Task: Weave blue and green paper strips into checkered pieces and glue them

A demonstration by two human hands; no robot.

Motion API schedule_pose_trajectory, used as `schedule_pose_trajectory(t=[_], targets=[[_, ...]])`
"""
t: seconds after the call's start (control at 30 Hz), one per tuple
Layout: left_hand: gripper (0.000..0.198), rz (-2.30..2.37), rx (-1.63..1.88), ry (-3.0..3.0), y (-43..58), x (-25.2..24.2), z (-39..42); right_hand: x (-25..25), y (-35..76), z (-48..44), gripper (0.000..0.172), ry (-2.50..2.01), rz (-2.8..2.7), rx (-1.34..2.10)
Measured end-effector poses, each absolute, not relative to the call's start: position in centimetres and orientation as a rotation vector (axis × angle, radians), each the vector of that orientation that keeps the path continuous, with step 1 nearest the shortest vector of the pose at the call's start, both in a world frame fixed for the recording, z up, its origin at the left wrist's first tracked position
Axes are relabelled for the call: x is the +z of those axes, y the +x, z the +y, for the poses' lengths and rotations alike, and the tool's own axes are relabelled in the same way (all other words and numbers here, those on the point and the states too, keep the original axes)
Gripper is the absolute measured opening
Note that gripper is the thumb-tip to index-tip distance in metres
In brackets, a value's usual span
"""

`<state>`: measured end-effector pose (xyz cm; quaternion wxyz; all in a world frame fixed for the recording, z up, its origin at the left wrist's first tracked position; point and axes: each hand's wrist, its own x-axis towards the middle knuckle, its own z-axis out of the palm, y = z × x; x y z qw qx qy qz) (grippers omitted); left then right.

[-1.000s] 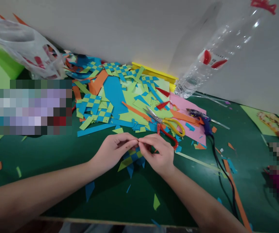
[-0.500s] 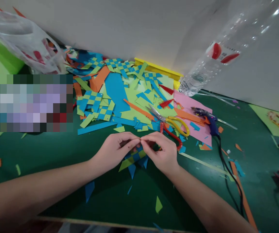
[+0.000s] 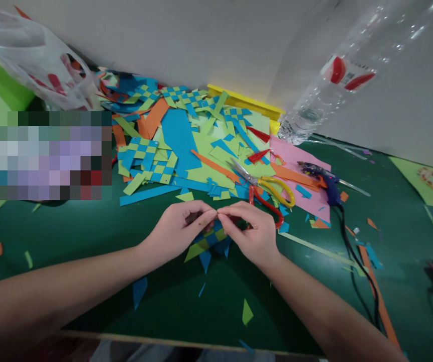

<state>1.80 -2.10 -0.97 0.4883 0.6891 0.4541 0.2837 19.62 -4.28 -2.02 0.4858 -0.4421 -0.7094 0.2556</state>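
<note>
My left hand (image 3: 186,223) and my right hand (image 3: 250,229) meet at the fingertips, thumb and forefinger of each pinched together. Whatever lies between the fingertips is too small to make out. Under them is a woven blue and green paper piece (image 3: 206,245) with pointed blue strip ends, partly covered by the fingers. Just beyond my right hand lie scissors (image 3: 256,182) with one yellow and one red handle, blades apart and pointing up to the left. A red tassel (image 3: 258,157) rests on the paper past the blades.
Behind my hands spreads a heap of woven pieces (image 3: 141,153) and paper strips. A dark blue glue gun (image 3: 328,188) with a black cord (image 3: 348,246) lies at right. A large clear bottle (image 3: 329,93) leans on the wall; a plastic bag (image 3: 39,65) stands at far left. Scraps dot the green table (image 3: 99,306).
Both hands stay pinched together in nearly the same place over the woven paper. The view has shifted very slightly.
</note>
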Motion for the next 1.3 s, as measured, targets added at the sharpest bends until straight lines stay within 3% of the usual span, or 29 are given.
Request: schedule_pose_trajectory(t=[1.3], targets=[[0.029,1.089,0.695,1.664,1.79,-1.12,-2.03,-2.47,19.47,-4.43,0.010,-1.142,-1.532,1.003]])
